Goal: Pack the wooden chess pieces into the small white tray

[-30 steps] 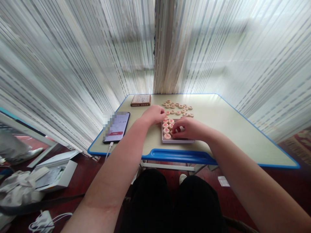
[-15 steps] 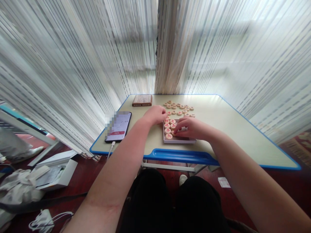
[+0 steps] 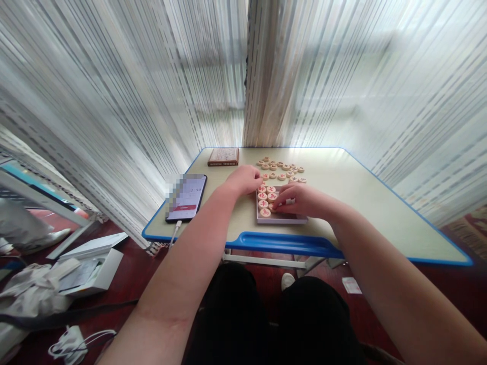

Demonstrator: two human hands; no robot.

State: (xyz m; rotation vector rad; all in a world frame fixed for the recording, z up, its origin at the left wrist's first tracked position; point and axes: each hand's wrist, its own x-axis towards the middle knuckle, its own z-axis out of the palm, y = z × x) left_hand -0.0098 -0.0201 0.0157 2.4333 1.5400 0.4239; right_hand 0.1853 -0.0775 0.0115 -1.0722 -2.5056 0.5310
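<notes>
Several red-marked xiangqi pieces (image 3: pixel 263 204) lie flat in rows at the left end of the shallow white tray (image 3: pixel 281 219) near the desk's (image 3: pixel 361 203) front edge. Your right hand (image 3: pixel 300 201) reaches into the tray, fingertips pinching one piece. Your left hand (image 3: pixel 245 180) is curled at the tray's far-left corner; whether it holds anything cannot be told, with loose pieces (image 3: pixel 282 170) just beyond.

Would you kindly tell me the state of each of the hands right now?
Left hand: curled at the tray's far left corner; whether it holds anything cannot be told.
Right hand: fingers pinched on a game piece in the tray.
</notes>
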